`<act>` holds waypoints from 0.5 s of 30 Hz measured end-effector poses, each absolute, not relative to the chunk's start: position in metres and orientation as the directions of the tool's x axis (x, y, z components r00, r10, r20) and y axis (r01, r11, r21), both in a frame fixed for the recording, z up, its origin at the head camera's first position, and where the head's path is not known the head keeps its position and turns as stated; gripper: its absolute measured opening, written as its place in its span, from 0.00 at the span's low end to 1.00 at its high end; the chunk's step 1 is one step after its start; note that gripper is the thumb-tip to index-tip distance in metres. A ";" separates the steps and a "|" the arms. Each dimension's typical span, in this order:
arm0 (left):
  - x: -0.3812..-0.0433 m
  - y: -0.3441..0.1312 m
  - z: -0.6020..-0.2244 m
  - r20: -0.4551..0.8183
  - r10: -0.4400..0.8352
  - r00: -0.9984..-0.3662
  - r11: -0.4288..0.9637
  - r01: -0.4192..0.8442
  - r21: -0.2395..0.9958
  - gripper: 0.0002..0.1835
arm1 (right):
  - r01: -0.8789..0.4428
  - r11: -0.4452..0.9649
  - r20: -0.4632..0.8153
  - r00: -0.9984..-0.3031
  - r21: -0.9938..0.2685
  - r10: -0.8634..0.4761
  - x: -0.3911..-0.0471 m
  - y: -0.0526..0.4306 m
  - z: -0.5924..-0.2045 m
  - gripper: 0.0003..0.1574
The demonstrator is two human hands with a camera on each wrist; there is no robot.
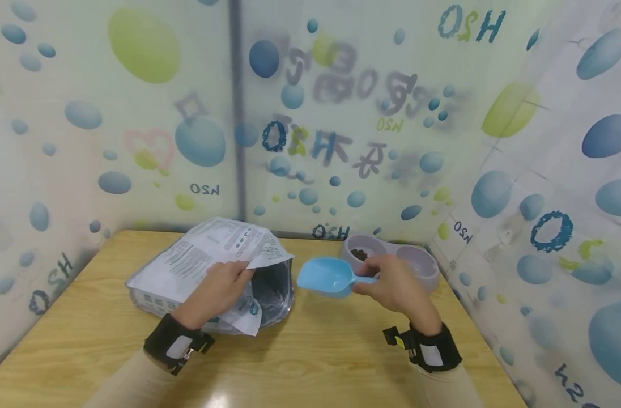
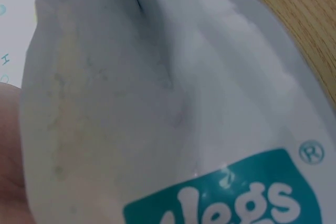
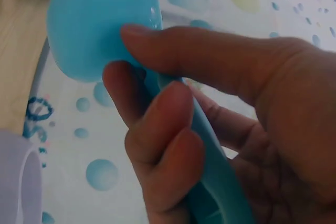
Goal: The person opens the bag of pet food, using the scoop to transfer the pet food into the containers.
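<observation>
My right hand [image 1: 392, 283] holds a light blue scoop [image 1: 324, 275] by its handle, fingers curled round it and thumb along the neck in the right wrist view. The scoop's bowl is level between the bag mouth and the double bowl, and its inside looks bare. On the left of the table lies a large white printed bag [image 1: 188, 260], its mouth facing right and its silvery lining showing. My left hand [image 1: 221, 292] pinches the bag's upper edge and lifts it, so the mouth gapes. The bag's contents are hidden; its printed side fills the left wrist view.
Behind the right hand, a pale lilac double pet bowl [image 1: 426, 271] stands at the back right, with some brown pellets [image 1: 360, 254] in its left compartment. The wooden table [image 1: 310, 362] is bounded at the back and sides by bubble-patterned curtains [image 1: 320, 141].
</observation>
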State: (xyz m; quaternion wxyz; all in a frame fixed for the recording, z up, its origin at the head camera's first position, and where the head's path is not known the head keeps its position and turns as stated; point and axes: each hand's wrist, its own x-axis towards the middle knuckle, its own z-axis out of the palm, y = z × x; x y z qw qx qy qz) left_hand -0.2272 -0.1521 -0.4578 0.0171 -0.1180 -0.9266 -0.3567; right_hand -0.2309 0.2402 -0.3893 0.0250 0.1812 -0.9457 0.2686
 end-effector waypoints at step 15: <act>-0.227 -0.150 -0.459 0.116 0.208 -0.971 0.722 0.232 0.651 0.25 | -0.476 0.791 0.141 -0.877 -0.383 -0.460 -0.212 0.172 -0.412 0.11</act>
